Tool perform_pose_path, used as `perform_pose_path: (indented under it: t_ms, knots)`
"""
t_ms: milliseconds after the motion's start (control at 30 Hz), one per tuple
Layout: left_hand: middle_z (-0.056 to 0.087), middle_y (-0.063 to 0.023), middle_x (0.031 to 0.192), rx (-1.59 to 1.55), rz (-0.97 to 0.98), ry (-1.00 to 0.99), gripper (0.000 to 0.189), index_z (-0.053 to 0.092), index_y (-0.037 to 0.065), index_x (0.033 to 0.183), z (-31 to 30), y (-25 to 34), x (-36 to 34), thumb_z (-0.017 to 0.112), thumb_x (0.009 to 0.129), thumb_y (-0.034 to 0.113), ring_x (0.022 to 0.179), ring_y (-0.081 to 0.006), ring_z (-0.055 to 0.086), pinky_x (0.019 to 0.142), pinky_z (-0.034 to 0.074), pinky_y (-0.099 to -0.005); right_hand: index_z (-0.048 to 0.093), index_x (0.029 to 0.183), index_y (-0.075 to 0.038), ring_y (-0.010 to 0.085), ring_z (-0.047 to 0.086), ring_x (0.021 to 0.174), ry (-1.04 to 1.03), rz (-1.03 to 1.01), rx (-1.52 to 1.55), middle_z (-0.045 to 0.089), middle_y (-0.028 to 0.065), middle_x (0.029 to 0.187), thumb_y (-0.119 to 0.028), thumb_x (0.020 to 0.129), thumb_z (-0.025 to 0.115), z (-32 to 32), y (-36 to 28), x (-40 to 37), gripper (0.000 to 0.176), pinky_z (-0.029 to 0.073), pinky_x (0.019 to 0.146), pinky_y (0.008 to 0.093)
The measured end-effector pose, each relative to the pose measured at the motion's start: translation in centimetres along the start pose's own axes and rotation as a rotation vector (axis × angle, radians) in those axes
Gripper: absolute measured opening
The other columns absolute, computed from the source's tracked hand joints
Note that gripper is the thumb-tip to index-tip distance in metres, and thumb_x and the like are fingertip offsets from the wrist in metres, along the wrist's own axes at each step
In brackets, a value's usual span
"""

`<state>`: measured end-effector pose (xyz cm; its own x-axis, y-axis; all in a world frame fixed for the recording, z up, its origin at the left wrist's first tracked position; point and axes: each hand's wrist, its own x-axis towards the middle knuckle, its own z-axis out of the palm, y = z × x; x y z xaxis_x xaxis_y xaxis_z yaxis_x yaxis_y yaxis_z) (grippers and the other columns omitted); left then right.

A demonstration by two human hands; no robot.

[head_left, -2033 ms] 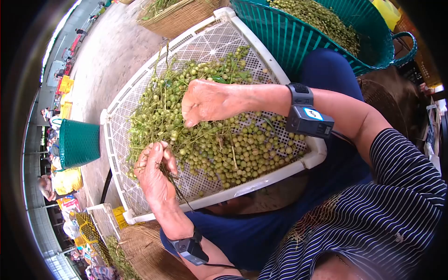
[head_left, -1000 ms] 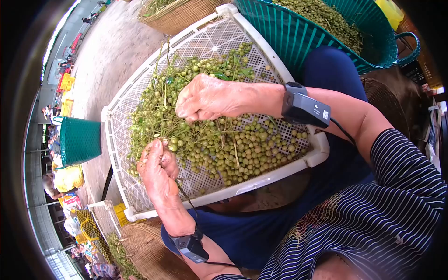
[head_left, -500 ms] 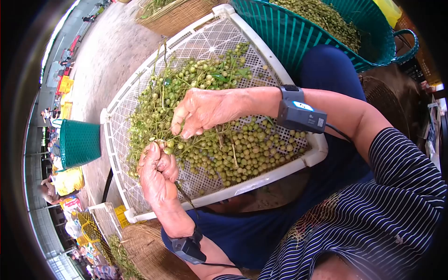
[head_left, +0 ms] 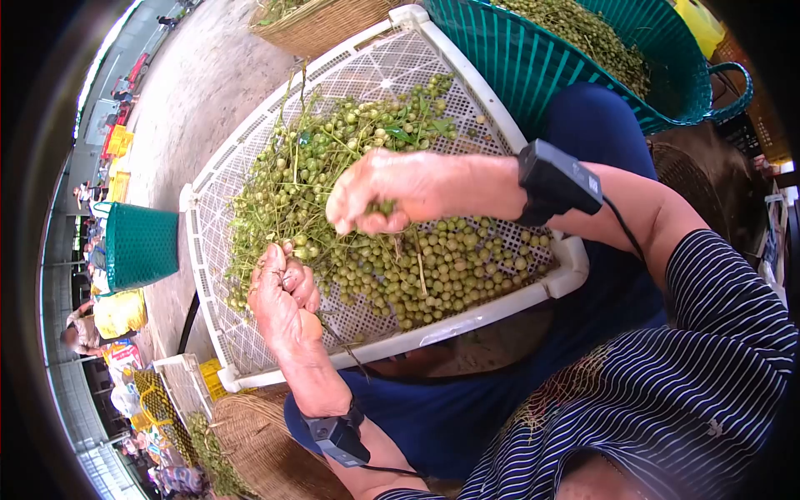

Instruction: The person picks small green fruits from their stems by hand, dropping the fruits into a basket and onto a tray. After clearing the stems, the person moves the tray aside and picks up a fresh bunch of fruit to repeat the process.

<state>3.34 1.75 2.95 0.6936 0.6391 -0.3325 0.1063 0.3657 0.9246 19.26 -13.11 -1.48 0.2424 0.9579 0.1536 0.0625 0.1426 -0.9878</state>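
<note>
A white plastic crate tray (head_left: 221, 333) with a perforated floor lies across my lap. Leafy stems carrying small round green berries (head_left: 325, 137) are heaped on its far left side, and loose berries (head_left: 450, 267) cover the near right. My left hand (head_left: 283, 292) is at the heap's near edge, thumb and fingers pinched on a berry stem; a thin stalk hangs below the palm. Over the middle of the heap, my right hand (head_left: 387, 192) is curled closed, slightly blurred, with some green berries showing under its fingers.
A large teal basket (head_left: 492, 58) of berry stems stands at the back right, beside my knee. A wicker basket (head_left: 325, 29) is at the back, another wicker basket (head_left: 258, 433) at the near left. A green bucket (head_left: 142, 248) stands left; people and yellow crates are farther off.
My right hand has moved right, away from my left hand, and its fingers have curled in around berries. My left hand stays nearly in place, still pinching.
</note>
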Motion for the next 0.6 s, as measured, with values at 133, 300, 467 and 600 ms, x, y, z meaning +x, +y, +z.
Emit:
perform_pose_path:
  t_ms: [133, 300, 467, 600]
  knots:
    - [0.035, 0.0036, 0.051, 0.009, 0.056, 0.039, 0.016, 0.055, 0.004, 0.087, 1.9, -0.7, -0.9, 0.055, 0.089, 0.02, 0.036, -0.0055, 0.026, 0.031, 0.017, -0.0216, 0.059, 0.075, 0.001, 0.0067, 0.038, 0.039, 0.048, 0.086, 0.627, 0.053, 0.0038, 0.061, -0.015, 0.079, 0.066, 3.8, 0.2, 0.5, 0.018, 0.023, 0.033, 0.0217]
    - [0.039, 0.0029, 0.051, 0.052, 0.08, 0.069, 0.015, 0.055, 0.005, 0.083, 2.2, -1.6, -0.7, 0.059, 0.087, 0.019, 0.035, -0.0043, 0.027, 0.031, 0.018, -0.0204, 0.059, 0.071, -0.001, 0.0059, 0.037, 0.039, 0.113, 0.051, 0.557, 0.051, 0.002, 0.057, -0.017, 0.081, 0.064, 4.2, 0.9, 0.9, 0.02, 0.023, 0.034, 0.0215]
    - [0.04, 0.0029, 0.051, 0.029, 0.047, 0.064, 0.015, 0.056, 0.005, 0.083, 2.1, -1.5, -0.6, 0.059, 0.086, 0.019, 0.035, -0.0047, 0.027, 0.031, 0.017, -0.0208, 0.056, 0.064, -0.003, 0.0051, 0.038, 0.041, 0.1, -0.046, 0.259, 0.048, -0.0004, 0.054, -0.02, 0.082, 0.062, 3.6, 0.8, 0.6, 0.026, 0.025, 0.035, 0.0212]
    - [0.035, 0.0041, 0.051, -0.022, -0.002, 0.107, 0.019, 0.054, 0.004, 0.086, 1.1, -0.9, -0.1, 0.053, 0.09, 0.023, 0.036, -0.0055, 0.026, 0.032, 0.017, -0.0222, 0.054, 0.063, -0.001, 0.0072, 0.039, 0.043, 0.039, -0.08, 0.074, 0.046, 0.0016, 0.052, -0.019, 0.078, 0.063, 2.5, 0.3, 0.2, 0.025, 0.027, 0.039, 0.0243]
